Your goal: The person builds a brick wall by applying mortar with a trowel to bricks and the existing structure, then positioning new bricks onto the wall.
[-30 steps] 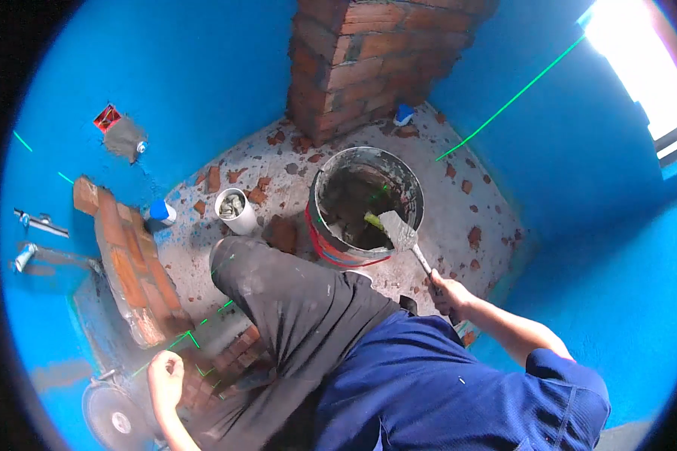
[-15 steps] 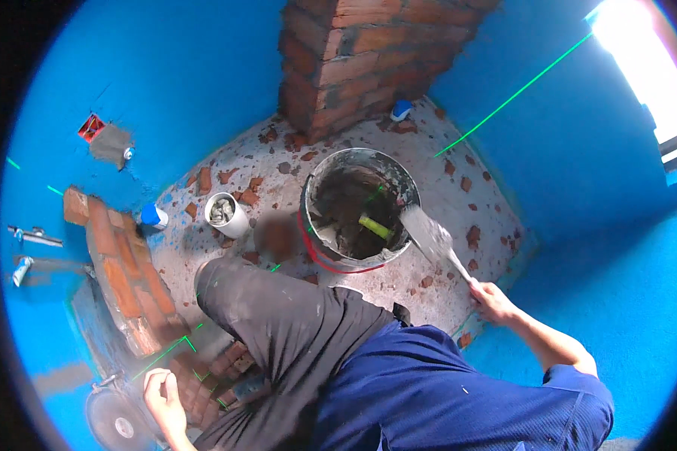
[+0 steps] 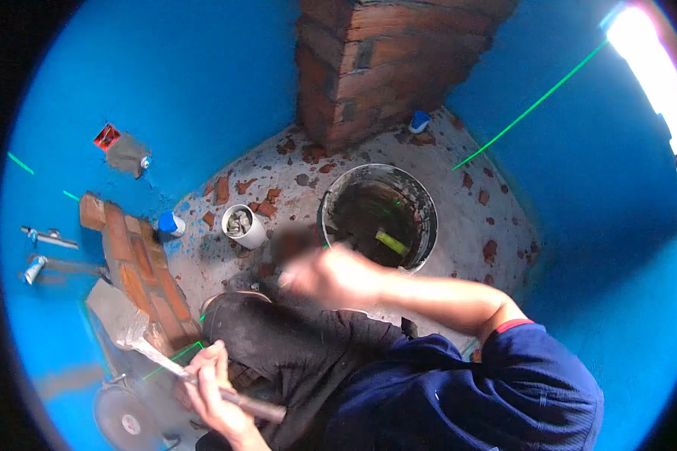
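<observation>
My left hand (image 3: 217,391) is wrapped around the handle of a trowel (image 3: 158,359), low on the left beside my dark-trousered knee. The trowel's wide, pale blade (image 3: 114,312) points up and left, over the low brickwork. Across my body reaches my right arm, its right hand (image 3: 331,278) in front of the large bucket's near left side. Motion smears that hand, so its fingers cannot be read. Inside the large bucket (image 3: 434,218) are dark, wet-looking material and a yellow-green piece (image 3: 391,242). Just left of it stands a white container (image 3: 254,231) of grey rubble.
A brick pillar (image 3: 406,60) rises at the back. Low brickwork (image 3: 132,263) lines the left wall, with a round disc (image 3: 128,422) below. Blue-and-white cups (image 3: 171,224) and brick fragments (image 3: 222,190) lie on the floor. A green laser line (image 3: 534,101) crosses the right wall.
The trowel has passed from my right hand at the bucket's right rim to my left hand at lower left. My right hand has swung left across the bucket's near side.
</observation>
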`<move>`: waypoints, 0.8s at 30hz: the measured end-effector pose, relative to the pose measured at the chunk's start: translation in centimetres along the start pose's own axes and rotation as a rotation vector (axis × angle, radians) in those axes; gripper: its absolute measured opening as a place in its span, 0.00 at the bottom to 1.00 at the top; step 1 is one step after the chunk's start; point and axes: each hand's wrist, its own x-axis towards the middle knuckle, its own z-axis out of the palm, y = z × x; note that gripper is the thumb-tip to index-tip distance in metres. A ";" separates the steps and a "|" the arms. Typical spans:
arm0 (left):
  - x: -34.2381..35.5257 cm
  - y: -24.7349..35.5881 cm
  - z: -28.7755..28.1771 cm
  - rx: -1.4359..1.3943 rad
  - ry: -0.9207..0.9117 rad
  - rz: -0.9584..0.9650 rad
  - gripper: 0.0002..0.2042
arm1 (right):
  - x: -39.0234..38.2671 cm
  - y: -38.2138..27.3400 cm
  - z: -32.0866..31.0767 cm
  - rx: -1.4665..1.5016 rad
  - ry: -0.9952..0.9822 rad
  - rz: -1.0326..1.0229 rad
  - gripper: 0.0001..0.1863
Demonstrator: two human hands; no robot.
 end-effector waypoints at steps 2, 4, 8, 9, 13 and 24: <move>0.1 0.1 -3.0 -0.005 0.043 0.006 0.11 | 1.2 12.6 -3.4 -0.363 -0.049 0.512 0.15; -0.2 0.0 -4.5 -0.065 0.038 0.040 0.11 | -0.2 23.9 -4.5 -0.679 -0.186 0.721 0.22; -0.5 -0.7 -6.1 -0.062 0.024 0.103 0.10 | -2.8 37.7 -3.7 -1.041 -0.869 0.672 0.24; -0.3 -1.0 -6.1 -0.111 -0.011 0.101 0.10 | -4.9 40.5 -5.0 -1.038 -0.798 0.678 0.25; -1.0 0.0 -7.4 -0.095 0.029 0.132 0.09 | -3.1 37.9 -5.1 -0.628 -0.422 0.798 0.22; -1.6 0.2 -9.3 -0.060 0.089 0.108 0.12 | -7.4 11.8 -18.1 -1.262 -0.534 0.572 0.21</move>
